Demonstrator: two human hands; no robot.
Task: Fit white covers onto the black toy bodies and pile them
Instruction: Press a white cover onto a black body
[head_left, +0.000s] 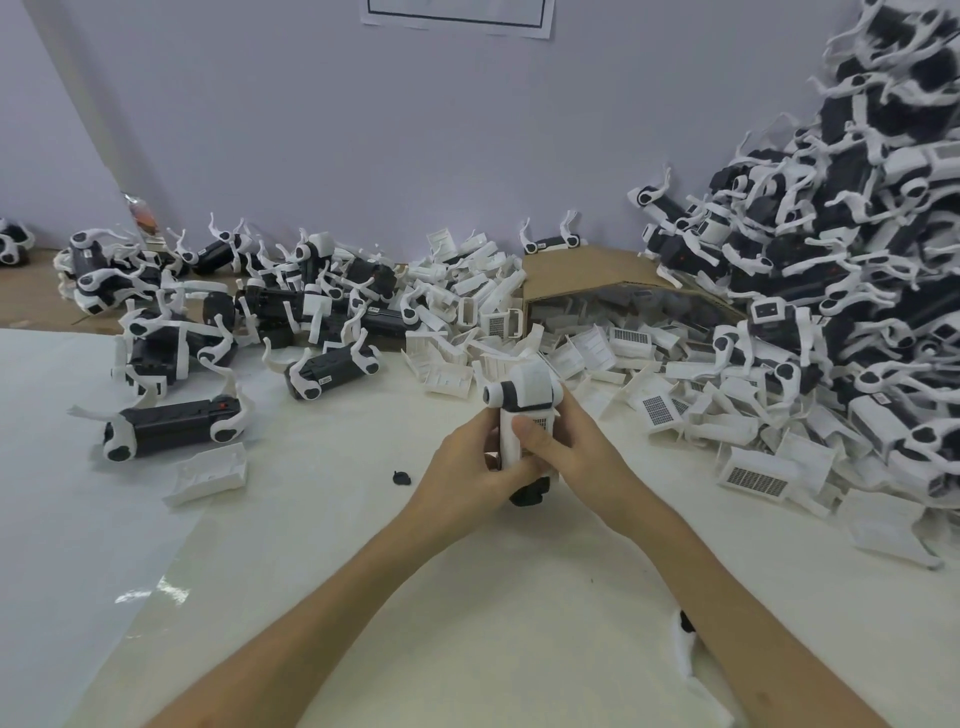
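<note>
Toy body (523, 410) upright between fingers (537, 440) of left hand (464, 470) and right hand (579, 457)

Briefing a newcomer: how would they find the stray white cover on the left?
Look at the scattered black toy bodies on the left. The nearest body lies alone; the cover sits just before it, apart from every other cover.

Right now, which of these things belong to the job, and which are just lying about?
Job: toy gripped by left hand and right hand; white covers; black bodies; finished pile.
Lying about: black scrap; paper on wall.
</note>
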